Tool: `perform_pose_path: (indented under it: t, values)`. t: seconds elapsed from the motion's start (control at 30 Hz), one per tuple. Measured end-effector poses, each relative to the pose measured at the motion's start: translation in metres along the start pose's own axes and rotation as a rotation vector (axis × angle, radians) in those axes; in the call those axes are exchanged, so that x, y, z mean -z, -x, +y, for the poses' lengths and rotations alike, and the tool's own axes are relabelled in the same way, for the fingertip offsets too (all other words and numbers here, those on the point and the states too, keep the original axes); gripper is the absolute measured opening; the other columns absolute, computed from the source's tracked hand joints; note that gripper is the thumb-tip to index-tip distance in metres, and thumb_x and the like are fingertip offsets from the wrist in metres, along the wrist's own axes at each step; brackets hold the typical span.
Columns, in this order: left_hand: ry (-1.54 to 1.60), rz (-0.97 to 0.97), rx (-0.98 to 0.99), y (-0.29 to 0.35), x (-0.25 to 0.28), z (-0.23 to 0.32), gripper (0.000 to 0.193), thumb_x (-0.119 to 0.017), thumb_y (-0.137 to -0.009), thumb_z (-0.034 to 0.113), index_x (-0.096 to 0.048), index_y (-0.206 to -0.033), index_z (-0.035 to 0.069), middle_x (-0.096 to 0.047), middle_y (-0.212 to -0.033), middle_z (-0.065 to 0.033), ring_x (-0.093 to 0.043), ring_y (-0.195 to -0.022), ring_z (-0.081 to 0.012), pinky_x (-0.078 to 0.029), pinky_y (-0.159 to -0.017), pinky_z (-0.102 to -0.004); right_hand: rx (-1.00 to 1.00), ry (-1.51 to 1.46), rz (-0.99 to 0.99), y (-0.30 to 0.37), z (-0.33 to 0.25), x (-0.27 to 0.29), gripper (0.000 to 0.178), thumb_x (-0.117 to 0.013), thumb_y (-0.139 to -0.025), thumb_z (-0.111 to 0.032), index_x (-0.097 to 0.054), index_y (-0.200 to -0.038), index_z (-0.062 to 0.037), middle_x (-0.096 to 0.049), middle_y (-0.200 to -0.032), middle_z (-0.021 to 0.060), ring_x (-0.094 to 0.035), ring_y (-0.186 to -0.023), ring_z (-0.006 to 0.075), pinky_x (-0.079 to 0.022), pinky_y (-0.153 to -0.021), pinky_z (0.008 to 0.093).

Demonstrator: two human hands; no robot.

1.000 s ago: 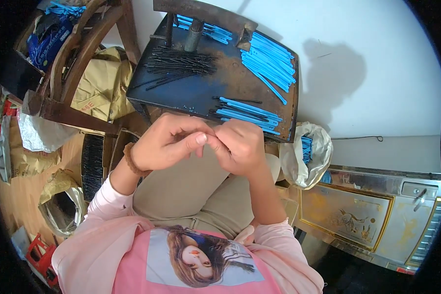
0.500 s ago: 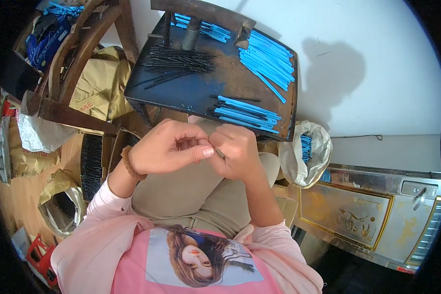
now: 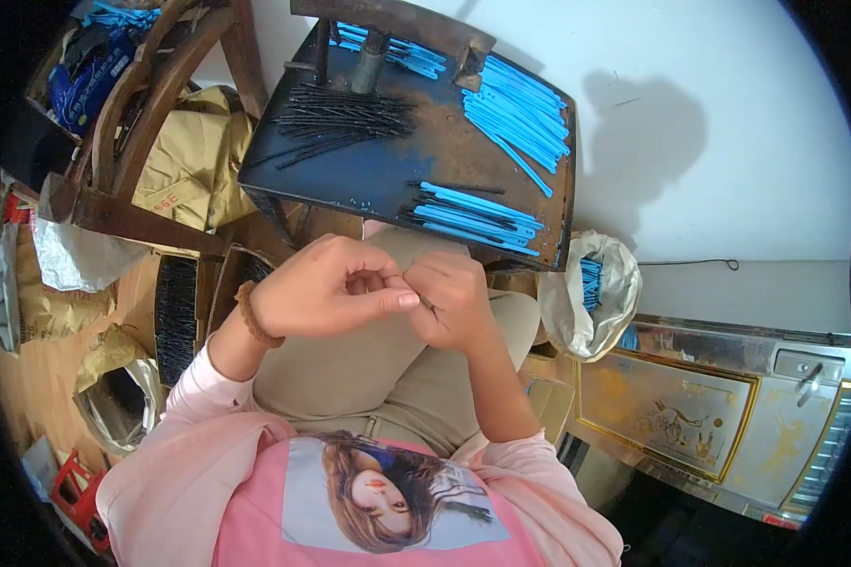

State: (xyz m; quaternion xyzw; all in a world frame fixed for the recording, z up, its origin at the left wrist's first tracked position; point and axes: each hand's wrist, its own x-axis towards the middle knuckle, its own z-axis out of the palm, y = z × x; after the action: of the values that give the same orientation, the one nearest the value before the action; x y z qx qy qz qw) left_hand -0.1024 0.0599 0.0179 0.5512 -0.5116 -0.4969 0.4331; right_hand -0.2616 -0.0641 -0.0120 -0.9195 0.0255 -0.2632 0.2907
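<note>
Over my lap, close to the near edge of the chair seat, my left hand (image 3: 336, 288) and my right hand (image 3: 451, 298) meet. The left thumb and fingertips are pressed together against the curled right hand. Both hands are closed. A thin dark sliver shows by the right fingers, too small to name; the rest of what they hold is hidden. On the dark seat (image 3: 350, 184) beyond them lies a bundle of blue strips mixed with black rods (image 3: 477, 219). Behind it are a loose pile of thin black rods (image 3: 340, 113) and a stack of blue strips (image 3: 515, 118).
A white sack (image 3: 619, 293) with blue strips inside stands right of the seat. At left are a wooden chair (image 3: 128, 222), a tan paper sack (image 3: 194, 156), a box of black rods (image 3: 177, 307) and an open bag (image 3: 118, 387). A metal door (image 3: 671, 406) is at right.
My right hand has shifted slightly left and down, turning a little, and the thin dark sliver now shows by its fingers. The left hand stays nearly in place. The piles look unchanged.
</note>
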Motion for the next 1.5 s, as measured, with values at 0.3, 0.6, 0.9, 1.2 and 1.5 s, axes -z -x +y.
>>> perform_pose_path:
  t: [0.3,0.6,0.9,1.2,1.5]
  values:
    - [-0.063,0.023,0.016,-0.005,-0.007,-0.008,0.032,-0.068,-0.086,0.030,-0.066,-0.078,-0.001,-0.063,-0.062,-0.0084,-0.060,-0.055,-0.0129,-0.047,-0.054,-0.0262,-0.074,-0.127,-0.009,0.011,0.005,-0.009,0.015,-0.062,-0.070,-0.014,-0.053,-0.063,-0.0046,-0.049,-0.058,0.0118,-0.052,-0.053,0.0312,-0.039,-0.049,0.0410]
    - [0.046,0.052,0.039,-0.012,-0.011,-0.018,0.034,-0.065,-0.089,0.030,-0.065,-0.075,-0.001,-0.063,-0.062,-0.0068,-0.058,-0.054,-0.0101,-0.045,-0.051,-0.0253,-0.072,-0.227,0.064,0.016,0.013,-0.019,0.017,-0.063,-0.074,-0.014,-0.053,-0.062,-0.0058,-0.051,-0.058,0.0103,-0.052,-0.053,0.0304,-0.039,-0.048,0.0392]
    - [0.075,-0.027,0.126,-0.015,-0.008,-0.023,0.028,-0.061,-0.093,0.024,-0.064,-0.082,-0.001,-0.063,-0.069,-0.0032,-0.059,-0.061,-0.0065,-0.047,-0.052,-0.0209,-0.098,-0.196,0.112,0.015,0.013,-0.024,0.017,-0.063,-0.074,-0.012,-0.054,-0.061,-0.0069,-0.052,-0.058,0.0094,-0.052,-0.052,0.0302,-0.039,-0.048,0.0392]
    - [0.107,0.002,0.112,-0.012,-0.011,-0.016,0.027,-0.061,-0.093,0.024,-0.063,-0.084,-0.001,-0.063,-0.071,-0.0029,-0.059,-0.061,-0.0069,-0.047,-0.052,-0.0217,-0.073,-0.257,0.209,0.015,0.012,-0.026,0.026,-0.062,-0.080,-0.014,-0.050,-0.059,-0.0043,-0.049,-0.054,0.0092,-0.048,-0.047,0.0284,-0.035,-0.045,0.0366]
    - [0.124,0.013,0.108,-0.006,-0.016,-0.007,0.025,-0.059,-0.094,0.022,-0.065,-0.091,-0.001,-0.064,-0.075,-0.0040,-0.060,-0.065,-0.0073,-0.048,-0.054,-0.0217,-0.144,-0.293,0.182,0.018,0.009,-0.022,0.029,-0.061,-0.083,-0.018,-0.049,-0.060,-0.0037,-0.047,-0.055,0.0116,-0.047,-0.048,0.0302,-0.034,-0.047,0.0387]
